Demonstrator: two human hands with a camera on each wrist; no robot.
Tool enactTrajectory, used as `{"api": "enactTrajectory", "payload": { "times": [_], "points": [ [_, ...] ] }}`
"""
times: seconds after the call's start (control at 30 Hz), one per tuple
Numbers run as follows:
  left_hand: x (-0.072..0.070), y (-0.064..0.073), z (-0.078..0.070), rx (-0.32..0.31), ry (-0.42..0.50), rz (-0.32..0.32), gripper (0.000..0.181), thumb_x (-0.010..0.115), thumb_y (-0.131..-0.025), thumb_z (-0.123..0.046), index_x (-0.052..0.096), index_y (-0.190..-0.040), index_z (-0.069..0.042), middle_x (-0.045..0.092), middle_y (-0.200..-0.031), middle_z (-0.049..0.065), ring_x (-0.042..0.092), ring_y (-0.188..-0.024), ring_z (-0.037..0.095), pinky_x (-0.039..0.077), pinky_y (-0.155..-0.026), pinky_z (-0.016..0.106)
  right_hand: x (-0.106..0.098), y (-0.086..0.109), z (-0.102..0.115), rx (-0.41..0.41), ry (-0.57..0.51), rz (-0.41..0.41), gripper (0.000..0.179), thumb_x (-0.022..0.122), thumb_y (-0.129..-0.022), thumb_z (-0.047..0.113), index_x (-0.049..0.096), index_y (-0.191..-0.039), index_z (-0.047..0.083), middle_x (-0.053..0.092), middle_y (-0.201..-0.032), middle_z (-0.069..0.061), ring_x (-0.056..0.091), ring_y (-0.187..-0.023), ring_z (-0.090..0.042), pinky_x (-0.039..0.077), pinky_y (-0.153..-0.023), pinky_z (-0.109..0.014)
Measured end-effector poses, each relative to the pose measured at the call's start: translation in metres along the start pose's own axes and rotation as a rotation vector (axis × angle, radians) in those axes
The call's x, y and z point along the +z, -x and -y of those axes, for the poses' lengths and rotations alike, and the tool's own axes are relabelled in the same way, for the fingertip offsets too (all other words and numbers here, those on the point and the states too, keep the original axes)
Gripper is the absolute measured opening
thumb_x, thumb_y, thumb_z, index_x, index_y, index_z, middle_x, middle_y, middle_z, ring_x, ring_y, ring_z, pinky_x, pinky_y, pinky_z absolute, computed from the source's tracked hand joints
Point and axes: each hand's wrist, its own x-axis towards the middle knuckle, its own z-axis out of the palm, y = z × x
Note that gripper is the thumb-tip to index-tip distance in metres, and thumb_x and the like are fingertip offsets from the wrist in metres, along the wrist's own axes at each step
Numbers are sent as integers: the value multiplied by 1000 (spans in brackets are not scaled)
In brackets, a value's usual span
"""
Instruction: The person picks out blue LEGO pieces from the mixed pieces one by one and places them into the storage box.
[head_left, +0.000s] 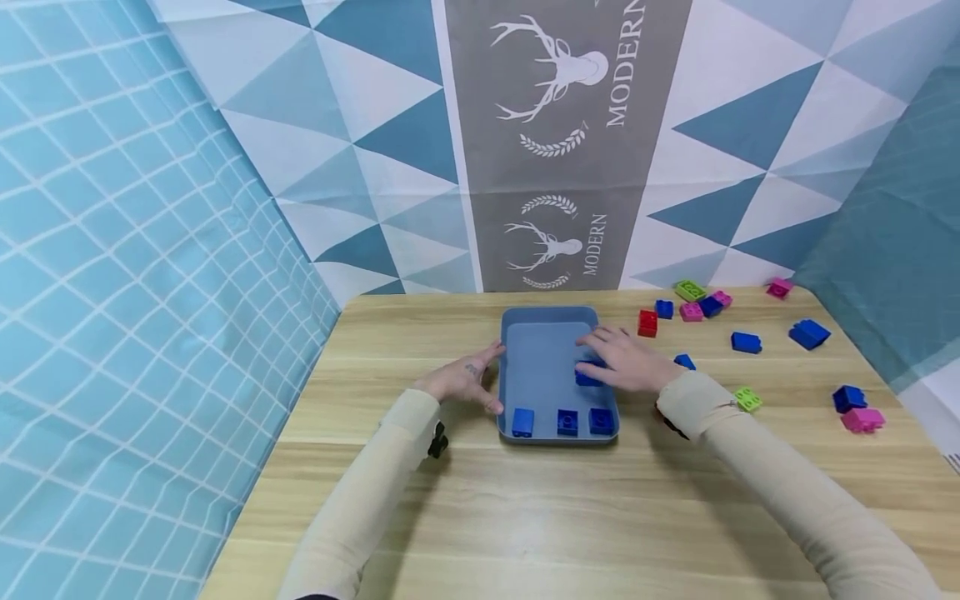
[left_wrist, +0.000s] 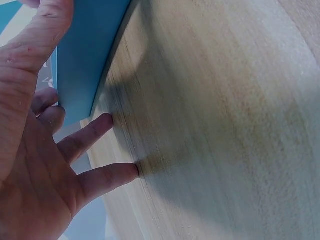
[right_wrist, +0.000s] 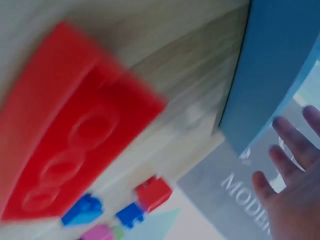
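A blue-grey tray (head_left: 555, 350) lies on the wooden table. Three blue bricks sit along its near end: a left one (head_left: 522, 422), a middle one (head_left: 567, 422) and a right one (head_left: 601, 421). Inside the tray's right side, another blue brick (head_left: 587, 375) is partly hidden by the right hand (head_left: 626, 358). That hand reaches over the right rim, its fingers extended and spread in the right wrist view. At the left wall is the left hand (head_left: 467, 379), thumb and fingers spread; two of its fingertips (left_wrist: 105, 121) are right at the table surface.
Right of the tray lie loose bricks: a red one (head_left: 648, 323), a lime one (head_left: 690, 290), a pink one (head_left: 862, 419) and several blue ones. Close to the right wrist camera is a large-looking red brick (right_wrist: 85, 135). A patterned cloth wall (head_left: 405, 167) rises behind the table.
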Motion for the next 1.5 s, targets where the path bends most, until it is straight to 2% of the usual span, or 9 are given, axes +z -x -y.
{"api": "enactTrajectory", "payload": {
  "times": [0.13, 0.37, 0.47, 0.6, 0.83, 0.93, 1.07, 1.3, 1.5],
  "points": [
    [0, 5, 1, 3, 5, 1, 125, 92, -72, -33, 12, -165, -10, -3, -173, 7, 6, -158, 30, 14, -128, 48, -10, 11, -14, 24, -10, -66, 54, 51, -106, 42, 55, -142, 2, 58, -142, -21, 46, -136, -44, 33, -113, -69],
    [0, 3, 2, -2, 14, -1, 124, 93, -72, -33, 13, -165, -11, -2, -173, 6, 8, -158, 30, 14, -128, 49, -35, 43, -51, 248, 13, 36, 61, 34, -110, 44, 51, -145, -2, 52, -147, -30, 44, -138, -52, 27, -115, -74],
    [0, 0, 1, -2, 19, 0, 124, 93, -71, -33, 14, -165, -12, -2, -173, 5, 8, -158, 30, 14, -128, 48, -40, 56, -66, 305, 46, 81, 62, 34, -110, 43, 49, -146, -6, 48, -148, -34, 42, -138, -55, 32, -113, -72],
    [-1, 1, 4, -10, 34, 1, 125, 93, -71, -34, 14, -165, -12, -3, -173, 4, 8, -158, 30, 14, -128, 48, -36, 62, -77, 334, 47, 119, 59, 44, -108, 39, 46, -144, -8, 48, -146, -36, 47, -133, -55, 40, -108, -71],
    [-2, 5, 5, -19, 31, -3, 125, 93, -71, -34, 13, -165, -15, -2, -173, 6, 8, -158, 32, 15, -128, 51, -35, 51, -103, 390, -33, 116, 72, 51, -104, 36, 30, -152, -13, 31, -154, -41, 31, -140, -60, 31, -113, -72],
    [-1, 1, 3, -14, 34, -3, 124, 92, -71, -34, 13, -165, -16, -3, -173, 5, 9, -158, 32, 15, -128, 51, -39, 43, -117, 394, -51, 71, 71, 53, -102, 29, 28, -152, -14, 38, -148, -40, 40, -134, -58, 35, -111, -72],
    [-2, -4, -1, -15, 53, 7, 124, 92, -73, -32, 11, -165, -16, -5, -173, 5, 7, -158, 31, 13, -128, 50, -43, 30, -129, 422, 7, 29, 62, 55, -98, 20, 36, -148, -11, 46, -142, -36, 47, -126, -54, 39, -105, -74],
    [-4, -5, -5, -25, 65, 4, 129, 93, -71, -27, 6, -165, -14, -3, -172, 7, 6, -159, 29, 12, -129, 46, -36, 16, -127, 441, 83, 70, 64, 58, -96, 13, 35, -151, -9, 37, -153, -37, 31, -141, -57, 24, -109, -82],
    [-3, -2, -1, -27, 71, 4, 136, 94, -71, -27, -3, -165, -11, -4, -172, 10, 5, -159, 28, 10, -129, 42, -23, 15, -125, 448, 98, 75, 53, 56, -98, 16, 43, -144, -7, 46, -146, -35, 39, -136, -55, 25, -106, -83]
  ]
}}
